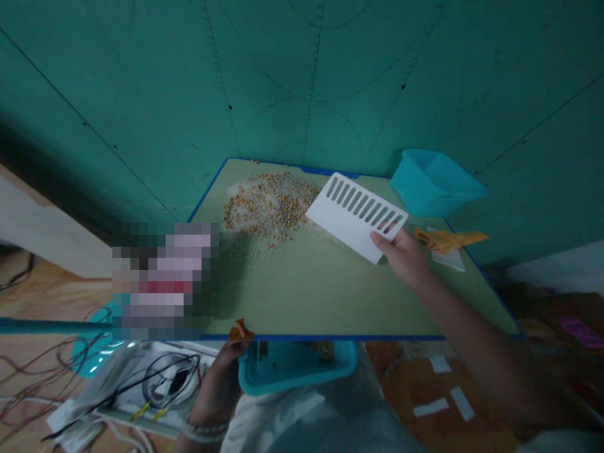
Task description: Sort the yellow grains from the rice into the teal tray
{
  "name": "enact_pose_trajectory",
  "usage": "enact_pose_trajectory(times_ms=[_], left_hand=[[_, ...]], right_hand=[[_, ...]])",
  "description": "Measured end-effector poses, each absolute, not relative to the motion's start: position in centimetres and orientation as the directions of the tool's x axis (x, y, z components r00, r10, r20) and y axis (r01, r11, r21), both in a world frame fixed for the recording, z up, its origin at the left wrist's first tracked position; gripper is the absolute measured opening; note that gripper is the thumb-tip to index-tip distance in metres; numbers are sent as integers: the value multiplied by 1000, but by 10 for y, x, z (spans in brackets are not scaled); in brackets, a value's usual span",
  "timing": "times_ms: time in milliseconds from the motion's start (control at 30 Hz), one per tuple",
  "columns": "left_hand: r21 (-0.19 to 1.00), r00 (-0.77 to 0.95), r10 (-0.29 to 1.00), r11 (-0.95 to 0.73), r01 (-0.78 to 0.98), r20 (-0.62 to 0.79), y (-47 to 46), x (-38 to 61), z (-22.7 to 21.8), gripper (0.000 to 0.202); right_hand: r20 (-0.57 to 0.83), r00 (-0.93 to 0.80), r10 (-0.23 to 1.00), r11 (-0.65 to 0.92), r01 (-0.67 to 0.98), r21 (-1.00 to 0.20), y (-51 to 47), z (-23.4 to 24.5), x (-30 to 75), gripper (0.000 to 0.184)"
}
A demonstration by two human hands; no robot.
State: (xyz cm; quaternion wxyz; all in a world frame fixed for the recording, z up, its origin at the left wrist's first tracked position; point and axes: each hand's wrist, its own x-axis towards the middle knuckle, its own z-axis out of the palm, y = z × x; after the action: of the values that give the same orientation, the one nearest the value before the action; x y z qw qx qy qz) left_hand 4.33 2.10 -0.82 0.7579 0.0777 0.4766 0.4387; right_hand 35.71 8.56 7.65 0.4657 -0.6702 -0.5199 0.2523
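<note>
My right hand (408, 255) is closed on the right end of a white slotted plastic board (342, 220), held tilted above the table (302, 289). Left of the board, a spread heap of yellowish beans mixed with pale grains (271, 204) covers part of the tabletop. Below the near table edge, my left hand (226, 371) grips the left rim of a turquoise basin (297, 377). Some beans (325, 351) lie inside that basin. A crumpled orange piece (241, 329) is at the table edge by my left fingers, which are partly hidden.
A second turquoise bin (436, 185) stands at the back right corner. Near it lie an orange cloth (448, 240) and a clear plastic bag (450, 259). A pixelated block covers the left table edge. Tangled cables (172, 377) lie below left. A green wall (283, 82) rises behind.
</note>
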Motion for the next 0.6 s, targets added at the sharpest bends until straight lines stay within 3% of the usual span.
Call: enact_pose_trajectory(times_ms=[133,300,600], left_hand=[[540,246,772,599,-591,-586,21,45,-9,31],[523,242,746,623,-581,-620,19,39,-20,32],[485,222,717,634,-603,-661,15,33,-22,39]], right_hand=[[222,326,919,-3,568,-823,102,84,350,24],[257,243,935,71,584,-809,121,77,347,23],[101,133,986,26,474,-880,101,73,343,23]])
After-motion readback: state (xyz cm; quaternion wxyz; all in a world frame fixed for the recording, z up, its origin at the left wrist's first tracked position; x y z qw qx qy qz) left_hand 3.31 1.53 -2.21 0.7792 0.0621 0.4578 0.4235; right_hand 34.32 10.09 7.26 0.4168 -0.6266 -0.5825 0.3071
